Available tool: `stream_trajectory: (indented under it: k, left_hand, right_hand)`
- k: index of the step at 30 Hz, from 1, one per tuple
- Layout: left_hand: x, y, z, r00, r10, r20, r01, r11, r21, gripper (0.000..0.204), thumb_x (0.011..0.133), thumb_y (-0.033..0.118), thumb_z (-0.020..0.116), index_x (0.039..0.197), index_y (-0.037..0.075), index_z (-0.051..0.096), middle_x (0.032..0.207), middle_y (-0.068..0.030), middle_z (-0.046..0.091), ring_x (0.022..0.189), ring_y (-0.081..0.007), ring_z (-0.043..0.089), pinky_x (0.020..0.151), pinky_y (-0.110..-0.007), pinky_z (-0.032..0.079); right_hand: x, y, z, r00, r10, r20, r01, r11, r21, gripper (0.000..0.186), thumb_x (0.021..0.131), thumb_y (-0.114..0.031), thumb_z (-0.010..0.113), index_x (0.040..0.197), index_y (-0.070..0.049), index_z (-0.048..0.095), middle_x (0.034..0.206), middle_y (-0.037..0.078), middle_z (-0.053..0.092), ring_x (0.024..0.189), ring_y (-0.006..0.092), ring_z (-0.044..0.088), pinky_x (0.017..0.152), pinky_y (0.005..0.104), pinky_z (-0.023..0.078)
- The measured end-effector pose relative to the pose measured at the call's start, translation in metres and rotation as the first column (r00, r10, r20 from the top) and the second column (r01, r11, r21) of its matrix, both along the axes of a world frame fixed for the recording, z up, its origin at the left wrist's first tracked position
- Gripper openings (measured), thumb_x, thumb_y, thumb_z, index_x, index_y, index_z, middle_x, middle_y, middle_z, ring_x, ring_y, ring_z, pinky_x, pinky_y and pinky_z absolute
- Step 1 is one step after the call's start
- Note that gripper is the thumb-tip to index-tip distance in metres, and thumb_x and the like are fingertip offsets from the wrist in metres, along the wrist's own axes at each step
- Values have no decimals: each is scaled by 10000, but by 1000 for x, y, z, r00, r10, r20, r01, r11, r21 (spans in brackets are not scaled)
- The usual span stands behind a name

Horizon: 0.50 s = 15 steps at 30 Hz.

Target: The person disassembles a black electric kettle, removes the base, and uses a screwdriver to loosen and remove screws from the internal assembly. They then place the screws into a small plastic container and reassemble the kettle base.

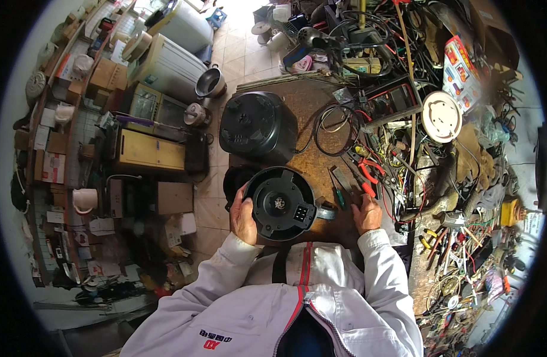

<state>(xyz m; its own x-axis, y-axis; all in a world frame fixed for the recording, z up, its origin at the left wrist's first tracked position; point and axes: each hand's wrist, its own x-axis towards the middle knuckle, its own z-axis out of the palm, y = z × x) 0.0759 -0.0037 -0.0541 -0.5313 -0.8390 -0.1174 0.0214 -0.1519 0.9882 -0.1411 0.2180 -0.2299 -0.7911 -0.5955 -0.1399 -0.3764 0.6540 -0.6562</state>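
My left hand [243, 220] grips the left rim of a round black appliance base [276, 193], underside up, with a metal centre fitting and a dark connector block. My right hand [367, 213] is curled on the bench by a red-handled tool [367, 188]; whatever is in its fingers is hidden. Just left of that lie a green-handled screwdriver [339, 196] and a flat metal tool [342, 178]. A large black housing [255, 125] stands beyond the base, and another dark part [235, 178] sits at its left.
The wooden bench [312, 95] holds coiled black cable [336, 131], red pliers [369, 169], a meter [392, 98], a cream disc [441, 116] and dense piles of tools and wires on the right. Left are shelves with boxes [104, 77], a yellow cabinet [148, 152] and tiled floor [226, 53].
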Motion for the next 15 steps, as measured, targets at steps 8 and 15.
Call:
stream_trajectory:
  k: [8,15]
  left_hand:
    - [9,-23,10,959,-269,-91,283,932,226,547,1075,240,516,1528,-44,401,1458,-108,560,1335,-172,521,1147,-319,383]
    - [25,-44,5,876,-479,-51,481,865,145,645,1077,305,546,1580,-36,333,1548,-136,484,1431,-213,443,1195,-352,315]
  right_hand:
    - [-2,1,-8,1000,18,-16,-16,998,65,543,787,-189,828,1254,-57,583,1082,248,703,991,461,681,849,525,548]
    - [-2,-1,-11,1000,-9,-2,9,977,214,463,805,-193,811,1165,-19,577,1040,259,700,981,471,674,840,512,534]
